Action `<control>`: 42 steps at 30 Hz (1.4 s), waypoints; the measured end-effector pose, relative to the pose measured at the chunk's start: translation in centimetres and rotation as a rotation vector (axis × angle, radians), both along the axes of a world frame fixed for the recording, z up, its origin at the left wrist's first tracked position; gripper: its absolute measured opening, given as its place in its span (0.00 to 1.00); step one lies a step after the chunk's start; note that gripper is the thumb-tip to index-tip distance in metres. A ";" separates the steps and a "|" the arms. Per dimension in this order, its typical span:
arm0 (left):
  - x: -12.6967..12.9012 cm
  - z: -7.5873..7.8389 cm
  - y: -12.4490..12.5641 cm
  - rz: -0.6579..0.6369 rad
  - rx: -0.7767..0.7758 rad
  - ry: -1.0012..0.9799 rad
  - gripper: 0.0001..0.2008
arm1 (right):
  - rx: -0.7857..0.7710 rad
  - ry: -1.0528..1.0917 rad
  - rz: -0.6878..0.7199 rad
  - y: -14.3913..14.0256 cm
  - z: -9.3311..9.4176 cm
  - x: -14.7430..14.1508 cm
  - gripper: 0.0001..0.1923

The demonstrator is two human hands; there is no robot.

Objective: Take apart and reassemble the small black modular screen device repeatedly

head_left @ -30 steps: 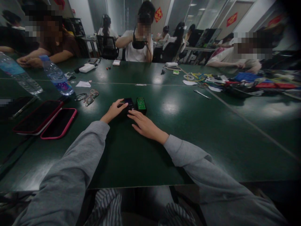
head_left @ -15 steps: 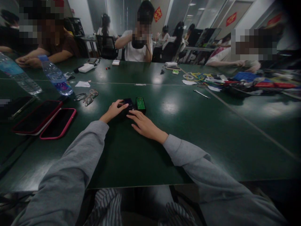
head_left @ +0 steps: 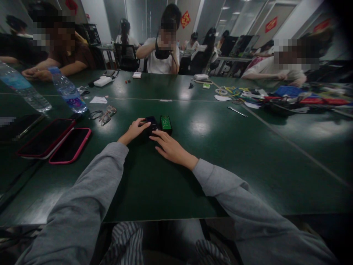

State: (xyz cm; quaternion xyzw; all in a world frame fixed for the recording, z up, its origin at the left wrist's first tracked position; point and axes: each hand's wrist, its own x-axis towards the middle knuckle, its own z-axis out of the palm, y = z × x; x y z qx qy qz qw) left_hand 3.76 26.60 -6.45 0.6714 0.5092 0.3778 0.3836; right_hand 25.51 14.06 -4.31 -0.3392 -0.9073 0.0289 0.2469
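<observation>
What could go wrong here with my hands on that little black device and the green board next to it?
The green circuit board sits bare right beside your right hand; a finger could brush its components. The black device is small and only lightly held by your left hand, so it might slide on the glossy table. The glasses lie close to your left sleeve and might get swept.

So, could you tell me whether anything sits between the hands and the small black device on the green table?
Nothing visible does: the left hand and right hand both already touch the small black device.
</observation>
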 end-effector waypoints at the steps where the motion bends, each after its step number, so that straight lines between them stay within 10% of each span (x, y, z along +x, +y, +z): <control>1: 0.1 0.1 0.0 -0.001 -0.025 -0.047 0.25 | 0.003 -0.001 0.003 0.0 0.0 0.0 0.26; 10: 0.0 0.9 -0.5 0.012 -0.082 -0.526 0.34 | 0.003 -0.018 0.011 0.2 -0.2 -0.1 0.26; 42: -1.2 0.9 0.1 0.138 -0.191 -0.814 0.31 | -0.037 0.034 -0.035 0.0 -0.2 0.1 0.25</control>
